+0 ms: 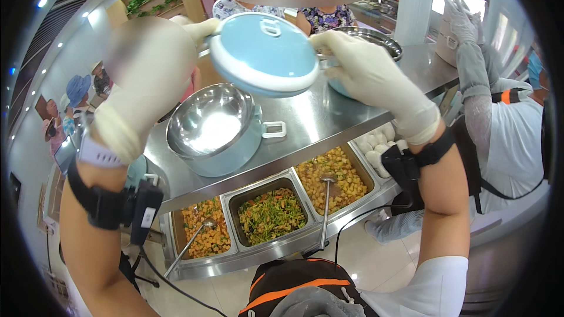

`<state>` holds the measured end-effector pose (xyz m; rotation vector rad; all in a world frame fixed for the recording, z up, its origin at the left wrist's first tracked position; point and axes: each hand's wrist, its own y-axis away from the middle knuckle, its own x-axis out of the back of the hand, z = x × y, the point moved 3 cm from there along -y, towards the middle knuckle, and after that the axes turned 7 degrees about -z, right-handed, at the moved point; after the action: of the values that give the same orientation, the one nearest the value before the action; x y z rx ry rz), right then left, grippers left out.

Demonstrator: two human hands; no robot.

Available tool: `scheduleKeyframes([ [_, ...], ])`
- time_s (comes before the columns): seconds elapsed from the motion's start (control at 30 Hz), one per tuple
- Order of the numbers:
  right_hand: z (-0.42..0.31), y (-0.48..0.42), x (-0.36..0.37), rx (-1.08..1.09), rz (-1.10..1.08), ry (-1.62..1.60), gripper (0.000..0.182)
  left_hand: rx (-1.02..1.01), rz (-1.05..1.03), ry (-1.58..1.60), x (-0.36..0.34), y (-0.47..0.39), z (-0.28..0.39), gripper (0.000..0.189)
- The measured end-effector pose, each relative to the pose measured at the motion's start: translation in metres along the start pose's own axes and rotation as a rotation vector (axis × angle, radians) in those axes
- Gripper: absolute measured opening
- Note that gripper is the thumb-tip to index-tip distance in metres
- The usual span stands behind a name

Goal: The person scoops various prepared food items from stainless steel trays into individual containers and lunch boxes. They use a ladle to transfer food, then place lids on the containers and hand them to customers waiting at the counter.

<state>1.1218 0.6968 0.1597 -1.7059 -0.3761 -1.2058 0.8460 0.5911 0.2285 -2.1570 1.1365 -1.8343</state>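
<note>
My left hand (154,66) and my right hand (370,68), both in pale gloves, grip opposite sides of a round light-blue lid (264,55). It has a white rim and a small white handle on top, and they hold it tilted above the steel counter (308,114). Below it stands an uncovered light-blue pot (224,158) with a shiny steel lining and white side latch; no food shows inside. A second light-blue pot (374,37) with a steel rim is partly hidden behind my right hand. My left hand is partly blurred.
Lower down are pans of diced food (207,229), green vegetables (273,215) and diced food in sauce (330,176), two with ladles, plus white rounded food (379,145). At right a gloved co-worker (511,114) handles a tall container (445,35). People stand across the counter.
</note>
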Motion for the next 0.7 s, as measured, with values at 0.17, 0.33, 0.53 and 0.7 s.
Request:
scheduleKeyframes([
  [0.17,0.074,0.041,0.026,-0.014,0.030,0.003,0.034,0.077,-0.123,0.210,-0.048,-0.073,0.055,0.039],
  [0.33,0.085,0.065,0.038,0.039,-0.054,0.258,0.038,0.075,-0.346,0.071,-0.102,-0.102,0.076,0.046],
  [0.53,0.070,0.074,0.010,0.095,-0.148,0.302,0.035,0.126,-0.415,0.114,-0.073,-0.080,0.066,0.065],
  [0.7,0.062,0.075,0.023,0.058,-0.106,0.187,0.046,0.122,-0.261,0.041,0.018,0.022,0.075,0.055],
])
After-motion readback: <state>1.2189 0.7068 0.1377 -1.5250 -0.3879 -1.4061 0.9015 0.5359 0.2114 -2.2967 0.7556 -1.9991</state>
